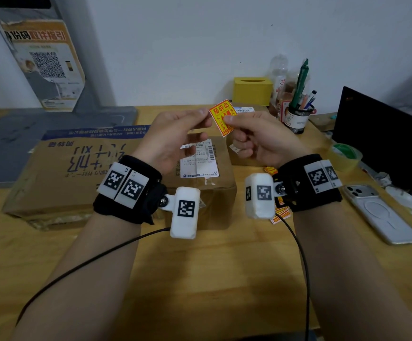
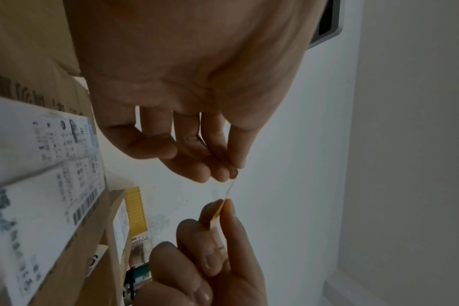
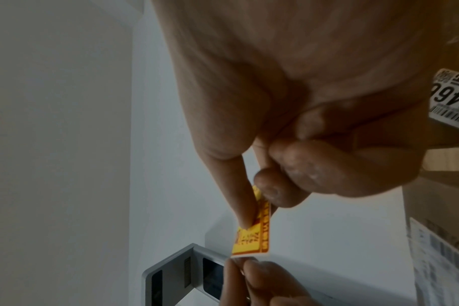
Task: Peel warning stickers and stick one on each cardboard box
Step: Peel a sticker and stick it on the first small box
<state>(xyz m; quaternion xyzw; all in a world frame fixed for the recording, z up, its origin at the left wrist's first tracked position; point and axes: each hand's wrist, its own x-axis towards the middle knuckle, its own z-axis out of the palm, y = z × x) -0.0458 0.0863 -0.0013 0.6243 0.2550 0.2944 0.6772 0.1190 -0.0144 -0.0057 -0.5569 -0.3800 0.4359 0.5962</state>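
I find both hands raised above the wooden desk, working one small yellow-and-red rectangular warning sticker between them. My right hand pinches the sticker's lower right part between thumb and forefinger. My left hand nips its upper left corner with thumb and fingertips; the remaining fingers hang loosely curled. The sticker is in the air, above and clear of the large brown cardboard box with a white shipping label, and of the smaller brown cardboard box behind my right hand.

Judgement: the step in hand is parting the sticker from its backing. From the left wrist view a thin pale edge runs between the two pinches, but I cannot tell whether the layers have separated.

Recommendation: keep the right pinch firm and well back from the corner, work a nail into the corner, then draw the backing away slowly and flat, keeping fingertips off the adhesive. Spare yellow-and-red stickers lie on the desk under my right wrist.
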